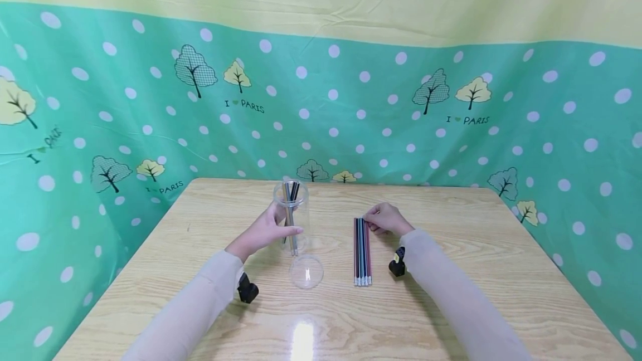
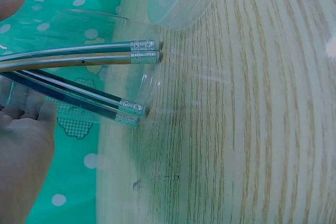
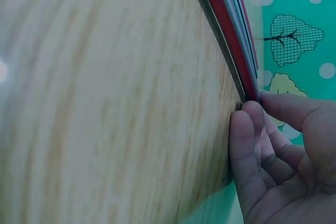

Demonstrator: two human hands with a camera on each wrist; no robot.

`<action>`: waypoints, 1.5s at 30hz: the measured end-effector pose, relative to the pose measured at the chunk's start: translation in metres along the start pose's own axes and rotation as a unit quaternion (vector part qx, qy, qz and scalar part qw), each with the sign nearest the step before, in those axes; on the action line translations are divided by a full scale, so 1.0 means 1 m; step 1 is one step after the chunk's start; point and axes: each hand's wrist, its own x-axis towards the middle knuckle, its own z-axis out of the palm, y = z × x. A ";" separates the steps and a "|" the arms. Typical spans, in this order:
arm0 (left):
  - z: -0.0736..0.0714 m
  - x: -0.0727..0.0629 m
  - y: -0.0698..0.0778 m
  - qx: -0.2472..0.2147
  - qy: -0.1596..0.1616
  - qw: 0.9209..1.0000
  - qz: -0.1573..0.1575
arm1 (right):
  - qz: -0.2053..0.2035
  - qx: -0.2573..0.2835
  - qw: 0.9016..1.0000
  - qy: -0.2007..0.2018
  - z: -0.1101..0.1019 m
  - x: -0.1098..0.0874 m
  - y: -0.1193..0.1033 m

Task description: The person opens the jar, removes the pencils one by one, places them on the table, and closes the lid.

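My left hand (image 1: 273, 224) grips a clear cylindrical jar (image 1: 303, 217), fingers and thumb on opposite sides of its wall. Inside the jar several pencils (image 2: 107, 59) lean, their metal ferrules at the bottom, as the left wrist view shows. On the table to the right, several more pencils (image 1: 362, 252) lie side by side in a row, eraser ends toward me. At the far end of this row my right hand (image 1: 386, 219) pinches a reddish pencil (image 3: 223, 11) between thumb and fingertips, its tip hidden by them.
A clear round lid (image 1: 307, 272) lies on the wooden table (image 1: 225, 316) in front of the jar. Behind the table hangs a green and yellow printed cloth (image 1: 346, 99). Black wrist cameras (image 1: 248, 288) sit under both forearms.
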 end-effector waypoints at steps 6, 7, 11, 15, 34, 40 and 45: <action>0.000 0.000 0.001 -0.003 -0.003 1.000 0.003 | -0.003 -0.002 1.000 -0.001 0.001 0.000 0.001; 0.000 0.000 0.001 -0.003 -0.003 1.000 0.003 | -0.004 -0.003 1.000 -0.001 0.001 -0.001 0.001; 0.000 0.000 0.001 -0.002 -0.002 1.000 0.005 | -0.004 -0.001 1.000 -0.001 0.001 -0.001 0.000; -0.001 0.000 0.000 0.001 0.001 1.000 -0.003 | -0.001 0.004 1.000 -0.003 0.001 -0.001 0.000; 0.000 0.001 0.000 0.003 -0.002 1.000 -0.001 | -0.017 0.001 1.000 -0.015 -0.012 -0.002 -0.009; 0.000 0.001 0.000 -0.002 -0.005 1.000 0.003 | -0.036 -0.004 0.999 -0.013 -0.016 -0.005 -0.020; 0.000 0.000 0.001 -0.001 -0.004 1.000 -0.001 | -0.051 0.005 0.999 -0.013 -0.017 -0.007 -0.033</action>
